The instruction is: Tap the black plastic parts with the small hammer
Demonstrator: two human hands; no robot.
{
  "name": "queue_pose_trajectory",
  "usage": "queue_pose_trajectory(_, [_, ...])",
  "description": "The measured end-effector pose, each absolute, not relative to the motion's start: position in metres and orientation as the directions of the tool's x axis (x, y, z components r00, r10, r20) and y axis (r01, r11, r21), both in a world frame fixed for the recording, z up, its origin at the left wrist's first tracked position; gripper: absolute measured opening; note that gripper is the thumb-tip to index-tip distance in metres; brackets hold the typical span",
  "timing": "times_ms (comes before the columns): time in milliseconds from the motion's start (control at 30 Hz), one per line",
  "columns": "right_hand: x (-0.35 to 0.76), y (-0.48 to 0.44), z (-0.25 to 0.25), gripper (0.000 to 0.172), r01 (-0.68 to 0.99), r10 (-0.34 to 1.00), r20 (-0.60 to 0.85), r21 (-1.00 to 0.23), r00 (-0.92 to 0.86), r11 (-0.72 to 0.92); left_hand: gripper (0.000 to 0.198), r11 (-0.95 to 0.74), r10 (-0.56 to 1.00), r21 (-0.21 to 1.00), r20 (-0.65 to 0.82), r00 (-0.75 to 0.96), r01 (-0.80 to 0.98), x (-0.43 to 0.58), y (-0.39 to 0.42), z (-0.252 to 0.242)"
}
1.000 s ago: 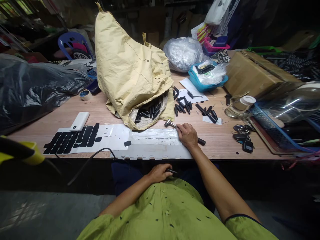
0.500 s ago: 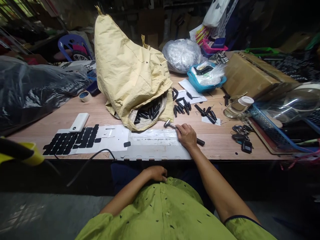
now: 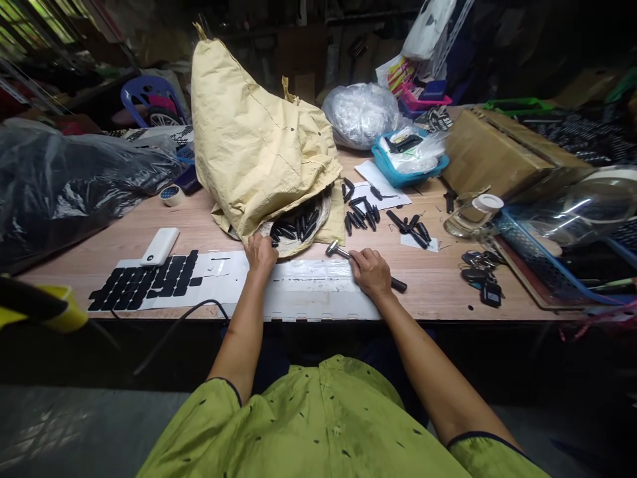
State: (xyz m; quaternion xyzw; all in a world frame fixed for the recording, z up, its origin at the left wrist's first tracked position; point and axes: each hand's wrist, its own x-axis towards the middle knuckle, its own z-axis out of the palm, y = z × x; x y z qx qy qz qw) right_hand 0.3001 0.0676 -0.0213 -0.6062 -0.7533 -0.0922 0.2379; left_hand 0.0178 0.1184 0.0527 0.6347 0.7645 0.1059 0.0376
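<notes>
A large tan sack (image 3: 269, 139) lies slumped on the table, its mouth facing me with many black tapered pieces (image 3: 301, 226) inside. My left hand (image 3: 261, 253) is at the left side of that mouth, fingers curled by the rim and the nearest pieces. What its fingertips hold is hidden. A small metal-headed hammer (image 3: 332, 248) lies low over the white board (image 3: 318, 304). Around its handle my right hand (image 3: 372, 269) is closed, and the dark grip end (image 3: 399, 285) shows past the hand.
More black pieces (image 3: 365, 214) lie loose right of the sack. A white power bank (image 3: 160, 246) rests beside rows of black stickers (image 3: 133, 287). Farther right stand a glass jar (image 3: 472, 216), a blue basket (image 3: 540, 255), a cardboard box (image 3: 497, 153) and a teal basin (image 3: 398, 171).
My left hand has risen from my lap to the sack's mouth. My right hand stays on the hammer, which has hardly moved.
</notes>
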Motion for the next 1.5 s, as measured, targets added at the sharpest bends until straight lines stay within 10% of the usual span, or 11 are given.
queue_pose_trajectory(267, [0.3, 0.068, -0.023, 0.026, 0.955, 0.866, 0.476, -0.153, -0.153, 0.253, 0.029, 0.144, 0.985, 0.188, 0.063, -0.159, 0.972, 0.019, 0.127, 0.046])
queue_pose_trajectory(633, [0.299, 0.07, -0.026, 0.028, 0.956, 0.867, 0.475, -0.158, -0.147, 0.248, 0.021, -0.464, 0.884, 0.385, 0.152, 0.441, 0.798, 0.06, 0.075, 0.035])
queue_pose_trajectory(1167, [0.306, 0.068, -0.019, 0.026, 0.939, 0.86, 0.478, -0.181, -0.176, 0.292, 0.018, -0.38, 0.919, 0.633, 0.173, 0.355, 0.674, 0.05, 0.078, -0.005])
queue_pose_trajectory(1500, [0.275, 0.014, -0.007, 0.038, 0.7, 0.826, 0.555, -0.549, -0.105, 0.457, 0.014, -0.382, 0.915, 0.67, 0.176, 0.363, 0.636, 0.052, 0.08, -0.007])
